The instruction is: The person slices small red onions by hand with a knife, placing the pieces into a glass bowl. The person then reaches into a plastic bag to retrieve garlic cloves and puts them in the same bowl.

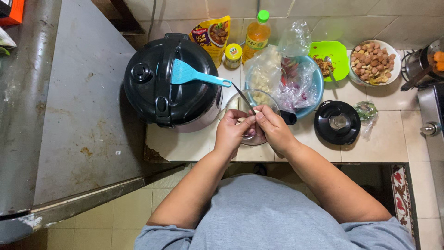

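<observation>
Centre of frame: both hands meet over a clear glass bowl [252,109] on the tiled worktop [185,146]. Left hand [231,132] has fingers drawn together, pinching a small pale piece [244,120], likely a garlic clove; too small to be sure. Right hand [273,127] is closed around a knife [243,98], the thin blade pointing up-left across the bowl rim, the dark handle end showing right of the hand. The blade touches or nearly touches the piece.

Progress, judged: peeling looks mid-way. A few pale pieces lie in the bowl, while a clear bag [277,76] of pale cloves and purple bits sits in the blue bowl [317,81] just behind, apparently unworked.

Around: black rice cooker [171,81] at left with a blue paddle [194,75] on its lid; sauce pouch [210,34], small jar [233,54] and oil bottle [257,32] along the wall; green dish [340,53], plate of sliced sausage [374,62], black lid [337,122] at right.
</observation>
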